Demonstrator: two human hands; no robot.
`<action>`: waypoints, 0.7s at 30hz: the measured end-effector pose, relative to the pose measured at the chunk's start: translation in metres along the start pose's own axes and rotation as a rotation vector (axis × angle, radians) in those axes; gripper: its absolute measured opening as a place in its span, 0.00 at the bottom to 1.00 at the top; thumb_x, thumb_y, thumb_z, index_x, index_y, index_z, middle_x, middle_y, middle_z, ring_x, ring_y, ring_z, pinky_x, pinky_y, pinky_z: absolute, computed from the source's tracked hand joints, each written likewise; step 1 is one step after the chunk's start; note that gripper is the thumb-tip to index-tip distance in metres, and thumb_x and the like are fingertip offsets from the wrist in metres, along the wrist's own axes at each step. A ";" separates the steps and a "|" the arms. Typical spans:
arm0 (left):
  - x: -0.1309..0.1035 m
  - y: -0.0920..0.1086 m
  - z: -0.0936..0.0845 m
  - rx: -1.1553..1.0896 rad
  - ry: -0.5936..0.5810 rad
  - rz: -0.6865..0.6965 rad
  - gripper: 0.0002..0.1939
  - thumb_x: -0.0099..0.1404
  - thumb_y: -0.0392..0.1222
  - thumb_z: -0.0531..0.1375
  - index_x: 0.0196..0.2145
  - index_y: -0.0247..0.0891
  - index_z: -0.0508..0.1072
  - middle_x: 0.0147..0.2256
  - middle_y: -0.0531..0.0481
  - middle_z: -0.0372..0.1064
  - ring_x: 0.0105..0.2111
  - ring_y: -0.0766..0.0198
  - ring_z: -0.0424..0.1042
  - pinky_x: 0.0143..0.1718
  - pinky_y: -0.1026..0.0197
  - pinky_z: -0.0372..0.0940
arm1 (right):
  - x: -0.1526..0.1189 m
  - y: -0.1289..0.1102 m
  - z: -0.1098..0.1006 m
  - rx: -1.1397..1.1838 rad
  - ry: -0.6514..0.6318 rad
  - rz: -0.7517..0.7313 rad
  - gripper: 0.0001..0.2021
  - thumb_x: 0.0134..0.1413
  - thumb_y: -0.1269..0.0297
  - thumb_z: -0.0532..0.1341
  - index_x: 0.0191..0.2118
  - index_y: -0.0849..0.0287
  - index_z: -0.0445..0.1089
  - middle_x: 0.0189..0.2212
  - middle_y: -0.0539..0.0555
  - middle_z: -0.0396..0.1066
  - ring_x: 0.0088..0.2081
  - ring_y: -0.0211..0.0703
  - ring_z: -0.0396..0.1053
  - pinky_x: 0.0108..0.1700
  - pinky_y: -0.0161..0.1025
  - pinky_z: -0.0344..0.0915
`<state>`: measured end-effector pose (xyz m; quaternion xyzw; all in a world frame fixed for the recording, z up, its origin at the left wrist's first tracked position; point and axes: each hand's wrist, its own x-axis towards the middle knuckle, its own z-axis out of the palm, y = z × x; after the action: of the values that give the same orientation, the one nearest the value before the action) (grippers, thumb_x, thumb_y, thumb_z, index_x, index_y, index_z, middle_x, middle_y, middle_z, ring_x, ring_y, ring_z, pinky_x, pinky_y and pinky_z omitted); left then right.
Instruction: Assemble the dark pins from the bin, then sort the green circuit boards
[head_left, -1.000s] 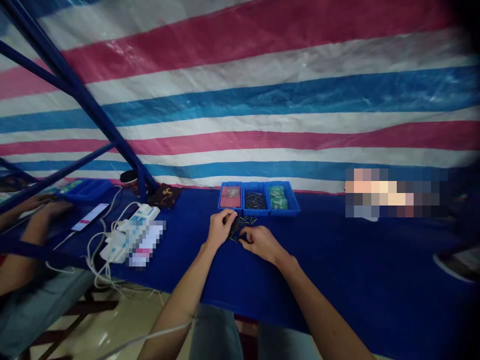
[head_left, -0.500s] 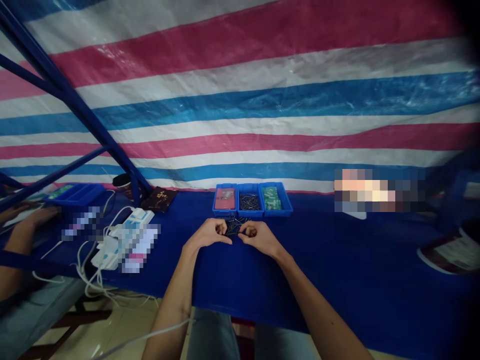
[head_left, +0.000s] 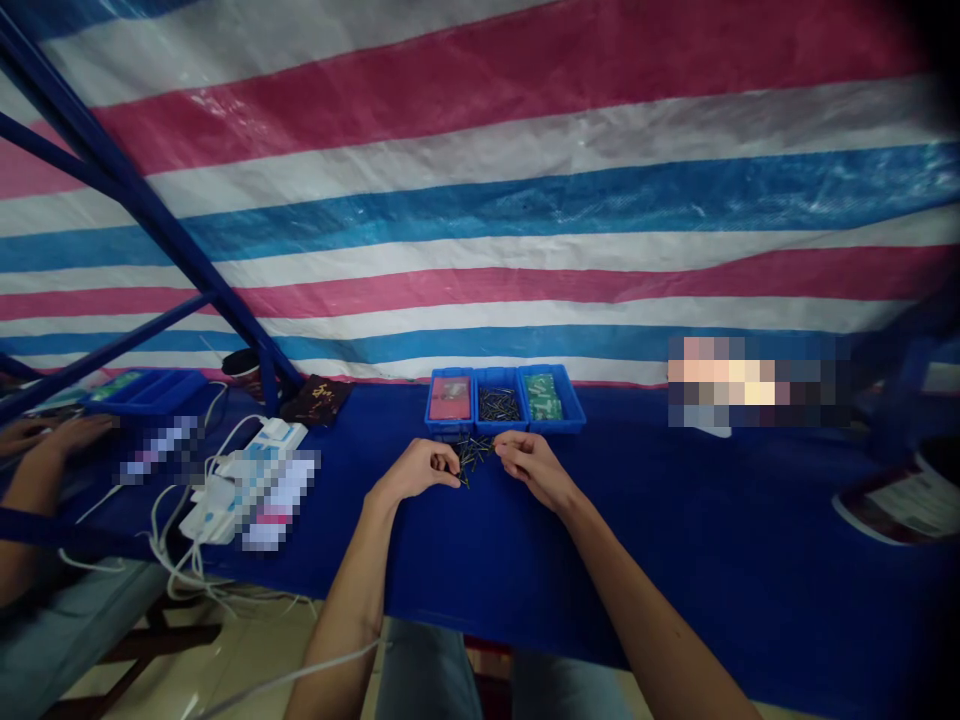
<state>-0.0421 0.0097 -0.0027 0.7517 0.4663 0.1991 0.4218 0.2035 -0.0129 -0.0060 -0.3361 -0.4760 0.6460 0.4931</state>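
Observation:
A small heap of thin dark metal pieces (head_left: 472,452), looking like screws or nails, lies on the blue table in front of the bins. My left hand (head_left: 420,470) rests at the heap's left side. Its fingers are curled, with thumb and forefinger close together; anything between them is hidden. At the heap's right edge, my right hand (head_left: 536,468) has its fingertips pinched together, and what they hold is too small to make out. Just behind the heap stands a blue three-part bin (head_left: 475,428). Its middle compartment holds similar metal pieces (head_left: 499,405).
Pink cards (head_left: 450,398) fill the bin's left compartment and green boards (head_left: 541,397) its right one. To the left lie a white power strip (head_left: 251,480), cables and a dark booklet (head_left: 316,400). Another person's hands (head_left: 75,437) work at far left. A cup (head_left: 892,495) sits far right.
My right hand has shifted slightly up and right, its fingers now pinched more tightly at the heap's edge. My left hand has barely moved. More of the heap shows between them.

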 end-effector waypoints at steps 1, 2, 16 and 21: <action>0.000 0.000 0.001 -0.003 0.008 0.001 0.15 0.49 0.47 0.72 0.30 0.35 0.79 0.23 0.54 0.68 0.24 0.69 0.62 0.27 0.67 0.56 | 0.000 0.000 0.001 0.016 -0.002 0.000 0.16 0.49 0.55 0.70 0.35 0.63 0.72 0.15 0.42 0.54 0.18 0.29 0.45 0.21 0.33 0.39; 0.000 0.000 0.002 -0.009 0.015 0.006 0.14 0.50 0.47 0.72 0.30 0.35 0.79 0.23 0.54 0.68 0.24 0.69 0.63 0.27 0.67 0.56 | 0.000 0.000 0.001 0.033 -0.004 -0.001 0.16 0.50 0.55 0.70 0.36 0.63 0.72 0.15 0.43 0.54 0.18 0.29 0.45 0.21 0.33 0.39; 0.008 0.026 0.023 0.075 0.212 0.270 0.08 0.61 0.44 0.66 0.35 0.36 0.79 0.33 0.48 0.75 0.29 0.66 0.70 0.34 0.64 0.65 | 0.000 0.001 -0.004 0.117 0.035 -0.009 0.14 0.52 0.55 0.69 0.36 0.61 0.71 0.16 0.42 0.53 0.18 0.29 0.43 0.23 0.34 0.40; 0.007 0.029 0.024 0.071 0.339 0.272 0.11 0.62 0.47 0.66 0.30 0.35 0.76 0.30 0.48 0.73 0.28 0.66 0.70 0.32 0.64 0.64 | 0.000 -0.001 -0.002 0.107 0.026 -0.006 0.14 0.52 0.55 0.69 0.35 0.61 0.70 0.16 0.42 0.52 0.18 0.28 0.44 0.23 0.34 0.41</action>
<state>-0.0072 -0.0006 0.0067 0.7778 0.4316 0.3612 0.2798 0.2055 -0.0121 -0.0062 -0.3164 -0.4354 0.6644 0.5185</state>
